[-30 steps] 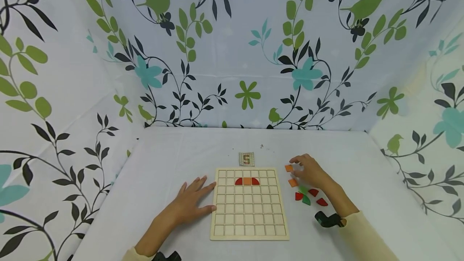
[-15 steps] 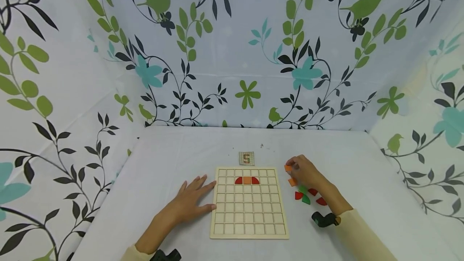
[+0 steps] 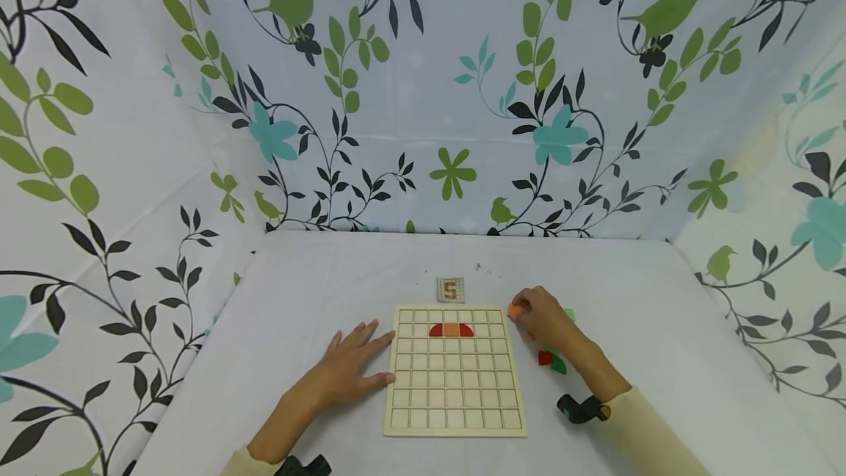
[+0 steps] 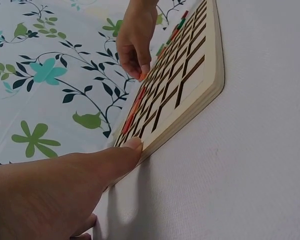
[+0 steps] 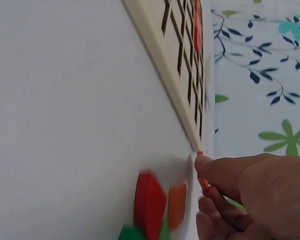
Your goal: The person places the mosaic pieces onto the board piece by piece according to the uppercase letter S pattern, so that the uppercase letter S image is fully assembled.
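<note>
the right hand (image 3: 543, 316) pinches an orange tile (image 3: 514, 310) between thumb and fingers, at about 2 o'clock from the middle of the board (image 3: 454, 380), just off the board's top right corner. whether the orange tile touches the board or the table (image 3: 317, 270) i cannot tell.

the left hand (image 3: 349, 367) rests at 9 o'clock of the board, its fingers straight and spread on the table. thumb and index finger reach the board's edge; in the left wrist view the thumb tip lies on the rim.

the board lies flat, marked into a grid of squares. toward 12 o'clock, in its second row, an orange square (image 3: 452, 330) sits with a red piece on each side: the left red piece (image 3: 436, 330) and the right red piece (image 3: 465, 330), both with a curved outer edge. past the board's 12 o'clock edge lies a small card (image 3: 451, 290) with a figure like a 5 or an s.

at 3 o'clock, near the right wrist, are a loose red piece (image 3: 545, 358) and a dark green piece (image 3: 559, 364), close together. a second orange tile (image 5: 177, 205), partly hidden by the right hand in the head view, stands out beside the red one in the right wrist view.
</note>
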### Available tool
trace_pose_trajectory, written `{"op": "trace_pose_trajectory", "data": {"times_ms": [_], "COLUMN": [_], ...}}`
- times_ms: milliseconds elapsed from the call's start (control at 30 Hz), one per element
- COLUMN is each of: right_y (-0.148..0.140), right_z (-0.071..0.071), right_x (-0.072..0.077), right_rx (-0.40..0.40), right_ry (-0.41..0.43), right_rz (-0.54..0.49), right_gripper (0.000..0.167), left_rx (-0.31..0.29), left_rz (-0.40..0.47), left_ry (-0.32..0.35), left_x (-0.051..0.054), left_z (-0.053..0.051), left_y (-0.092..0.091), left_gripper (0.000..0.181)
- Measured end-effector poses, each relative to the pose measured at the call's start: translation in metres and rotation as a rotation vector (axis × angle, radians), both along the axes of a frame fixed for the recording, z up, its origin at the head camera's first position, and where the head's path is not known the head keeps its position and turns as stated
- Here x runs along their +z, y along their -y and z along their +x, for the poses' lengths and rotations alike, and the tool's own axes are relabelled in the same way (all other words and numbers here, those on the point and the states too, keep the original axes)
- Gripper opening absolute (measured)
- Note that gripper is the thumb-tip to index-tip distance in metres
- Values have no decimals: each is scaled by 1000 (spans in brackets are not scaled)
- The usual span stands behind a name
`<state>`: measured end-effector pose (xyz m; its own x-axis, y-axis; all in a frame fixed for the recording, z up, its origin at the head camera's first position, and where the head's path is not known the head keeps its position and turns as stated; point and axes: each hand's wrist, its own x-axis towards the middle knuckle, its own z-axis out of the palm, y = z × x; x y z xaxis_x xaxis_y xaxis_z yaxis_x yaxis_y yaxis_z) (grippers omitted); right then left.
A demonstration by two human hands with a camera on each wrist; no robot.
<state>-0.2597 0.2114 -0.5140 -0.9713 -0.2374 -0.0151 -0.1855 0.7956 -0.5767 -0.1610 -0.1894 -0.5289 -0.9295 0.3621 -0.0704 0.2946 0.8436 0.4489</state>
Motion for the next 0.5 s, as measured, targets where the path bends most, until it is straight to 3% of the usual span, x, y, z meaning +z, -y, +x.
{"op": "trace_pose_trajectory", "data": {"times_ms": [233,500], "right_y": [21,60], "right_z": [11,26], "right_x": [10,13], "right_rx": [1,144], "right_ry": [-151,-83], "right_rz": [77,-54], "right_gripper": [22,18], "left_rx": [2,9], "left_rz": [4,2], "left_ry": [-6,-5], "left_x": [-1,0], "left_z": [1,1], "left_y": [-1,-1], "left_gripper": [75,75]}}
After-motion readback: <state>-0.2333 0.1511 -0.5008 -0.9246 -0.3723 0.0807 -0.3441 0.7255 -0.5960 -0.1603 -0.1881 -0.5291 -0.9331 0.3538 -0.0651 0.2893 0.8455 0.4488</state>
